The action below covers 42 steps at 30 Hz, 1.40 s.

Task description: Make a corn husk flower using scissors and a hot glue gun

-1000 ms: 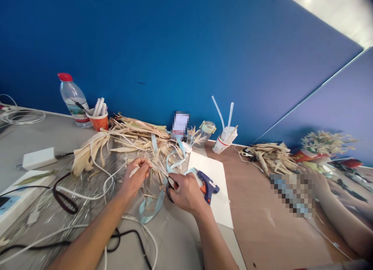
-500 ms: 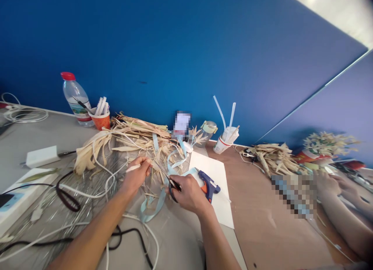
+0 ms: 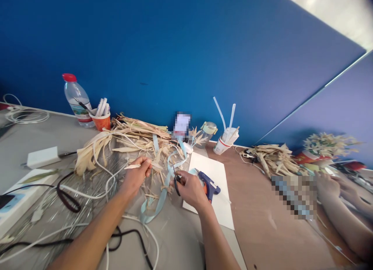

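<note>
Jutting left from the pinched left hand [image 3: 137,176], a leaf strip [image 3: 133,166], curled right hand [image 3: 190,187] gripping scissors [image 3: 176,179], leaf pile [image 3: 140,129] by the surface's [image 3: 177,235] back edge

The husk strip [image 3: 133,167] looks papery, the scissor handles [image 3: 176,186] plastic

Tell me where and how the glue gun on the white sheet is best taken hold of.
Probably by its handle, coming from the near right side. The blue glue gun lies with its nozzle pointing away to the left and the handle toward the person. The right hand, holding scissors, is close on its left, so the right side looks freer.
</note>
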Available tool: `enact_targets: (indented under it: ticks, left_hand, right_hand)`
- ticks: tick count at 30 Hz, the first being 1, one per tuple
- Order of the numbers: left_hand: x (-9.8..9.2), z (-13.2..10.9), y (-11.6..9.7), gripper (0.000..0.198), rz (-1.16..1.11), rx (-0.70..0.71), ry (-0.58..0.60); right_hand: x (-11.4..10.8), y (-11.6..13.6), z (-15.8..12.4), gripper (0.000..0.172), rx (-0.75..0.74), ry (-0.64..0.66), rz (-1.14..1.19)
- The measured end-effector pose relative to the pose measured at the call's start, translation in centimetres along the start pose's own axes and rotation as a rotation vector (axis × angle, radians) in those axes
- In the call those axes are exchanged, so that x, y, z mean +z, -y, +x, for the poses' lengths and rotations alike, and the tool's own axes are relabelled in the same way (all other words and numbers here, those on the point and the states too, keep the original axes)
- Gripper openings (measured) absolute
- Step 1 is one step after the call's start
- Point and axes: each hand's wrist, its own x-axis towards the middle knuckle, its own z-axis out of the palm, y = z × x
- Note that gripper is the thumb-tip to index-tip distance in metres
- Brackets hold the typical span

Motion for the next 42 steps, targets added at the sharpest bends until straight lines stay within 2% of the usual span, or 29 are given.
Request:
enact_targets:
  ticks: [4,7,13,17,20,24,28,31,38,40,42]
  left_hand:
    - [0.1,0.0,0.3,0.025,-0.131,-0.052,0.066]
    - [0.2,-0.2,0.3,0.026,-0.205,-0.111,0.116]
    - [0.7,-0.8,-0.6,0.026,-0.304,-0.173,0.230]
    - [1.0,-1.0,-0.8,0.024,-0.337,-0.186,0.279]
    - [1.1,-1.0,-0.5,0.024,-0.341,-0.198,0.297]
    - [1.1,-1.1,-0.1,0.027,-0.360,-0.243,0.333]
    - [1.0,-1.3,-0.2,0.029,-0.421,-0.354,0.462]
    - [0.8,-1.4,-0.3,0.030,-0.439,-0.433,0.559]
    - [0.7,-1.8,-0.3,0.027,-0.395,-0.469,0.604]
    - [0.8,-1.9,-0.4,0.025,-0.408,-0.463,0.614]
    - [0.9,-2.0,-0.7,0.021,-0.415,-0.459,0.622]
  right_hand:
    - [0.3,0.1,0.2,0.040,0.110,-0.085,-0.087]
    - [0.7,0.4,0.1,0.049,0.131,-0.056,-0.162]
    - [1.9,1.7,0.0,0.048,0.071,-0.065,-0.368]
    - [2.7,2.1,0.1,0.056,0.054,-0.066,-0.414]
    - [2.9,2.1,0.2,0.053,0.004,-0.061,-0.322]
    - [2.9,1.7,0.2,0.048,-0.182,-0.167,-0.112]
    - [2.9,1.0,0.3,0.053,-0.455,-0.143,0.104]
    - [2.6,0.6,0.4,0.048,-0.585,-0.134,0.185]
    - [1.8,1.0,0.1,0.027,-0.632,-0.132,0.204]
    - [1.6,1.2,0.1,0.025,-0.591,-0.163,0.275]
    - [1.5,1.2,0.1,0.021,-0.498,-0.257,0.418]
